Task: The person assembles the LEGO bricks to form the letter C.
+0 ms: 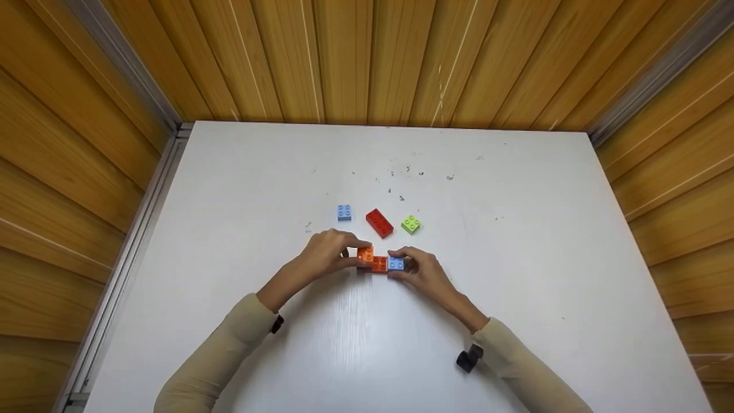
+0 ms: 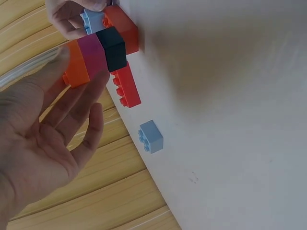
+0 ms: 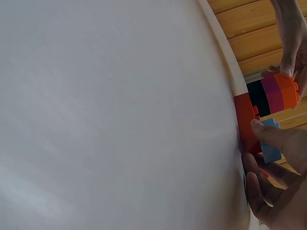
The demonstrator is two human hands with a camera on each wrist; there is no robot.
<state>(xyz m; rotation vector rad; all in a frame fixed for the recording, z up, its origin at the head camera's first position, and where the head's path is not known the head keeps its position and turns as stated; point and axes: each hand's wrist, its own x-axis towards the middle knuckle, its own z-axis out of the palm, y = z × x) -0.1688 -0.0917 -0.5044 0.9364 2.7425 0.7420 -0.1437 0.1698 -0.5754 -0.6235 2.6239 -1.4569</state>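
My left hand (image 1: 330, 252) pinches a short stack of toy building bricks between thumb and fingers. From the top, the stack runs orange brick (image 2: 76, 69), magenta brick (image 2: 93, 53) and black brick (image 2: 113, 51). Below it a red-orange brick (image 1: 379, 264) lies on the table with its studs up. The stack is at that brick's left end; whether the studs are fully joined, I cannot tell. On its right end sits a light blue brick (image 1: 395, 263). My right hand (image 1: 427, 272) grips this end, thumb on the near side and fingers on the far side.
Beyond the hands, a second light blue brick (image 1: 344, 212), a long red brick (image 1: 379, 222) and a lime green brick (image 1: 410, 224) lie apart on the white table (image 1: 258, 172). Wood-patterned panels (image 1: 344, 63) stand behind the table's far edge and at both sides.
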